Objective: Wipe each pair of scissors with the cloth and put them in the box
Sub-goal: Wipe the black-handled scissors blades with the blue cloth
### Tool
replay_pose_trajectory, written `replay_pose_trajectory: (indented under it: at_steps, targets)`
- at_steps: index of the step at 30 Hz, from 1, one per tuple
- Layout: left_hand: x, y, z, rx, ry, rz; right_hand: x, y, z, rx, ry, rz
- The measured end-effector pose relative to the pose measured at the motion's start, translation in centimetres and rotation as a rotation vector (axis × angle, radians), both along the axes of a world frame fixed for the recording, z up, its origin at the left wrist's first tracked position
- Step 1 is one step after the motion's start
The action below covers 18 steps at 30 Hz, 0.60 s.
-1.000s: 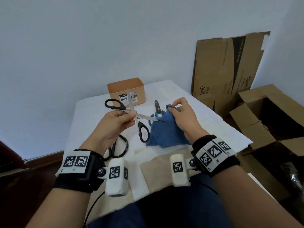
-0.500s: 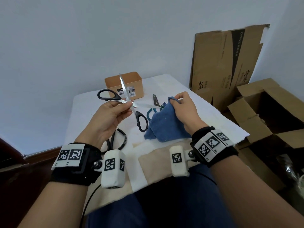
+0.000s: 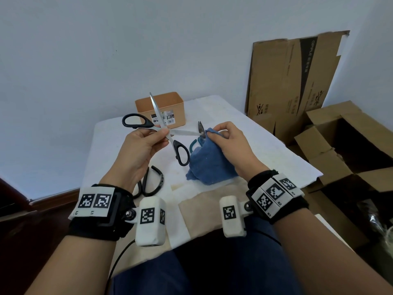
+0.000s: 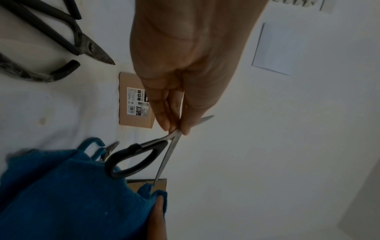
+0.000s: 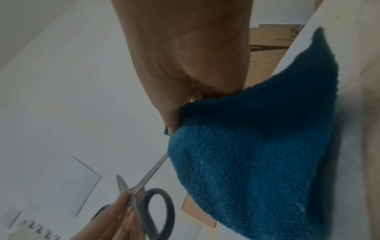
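The left hand [image 3: 140, 147] pinches the open black-handled scissors [image 3: 163, 133] at the pivot. The right hand [image 3: 231, 143] pinches the blue cloth [image 3: 210, 167] at one blade tip. Wiping is under way. The box [image 3: 161, 109] at 12 o'clock appears empty; dark shears [image 3: 148, 184] and teal snips [image 3: 198, 135] remain on the table. Cardboard [image 3: 297, 86] at 2 o'clock reads "OPPLE".

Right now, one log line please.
left hand: pinches open black-handled scissors | right hand: grips blue cloth at blade tip | box: no scissors visible inside
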<state>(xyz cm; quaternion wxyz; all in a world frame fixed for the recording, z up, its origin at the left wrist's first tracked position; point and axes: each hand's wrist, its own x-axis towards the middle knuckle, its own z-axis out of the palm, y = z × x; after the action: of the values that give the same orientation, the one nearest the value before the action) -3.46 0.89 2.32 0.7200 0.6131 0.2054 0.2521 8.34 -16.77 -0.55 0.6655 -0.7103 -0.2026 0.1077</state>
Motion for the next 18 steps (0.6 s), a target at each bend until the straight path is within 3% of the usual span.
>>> replay_pose_trajectory:
  at_steps: [18]
  targets:
    - [0.6,-0.6,-1.3,0.026,0.026,-0.053,0.8,0.8,-0.3,-0.098,0.032,-0.039]
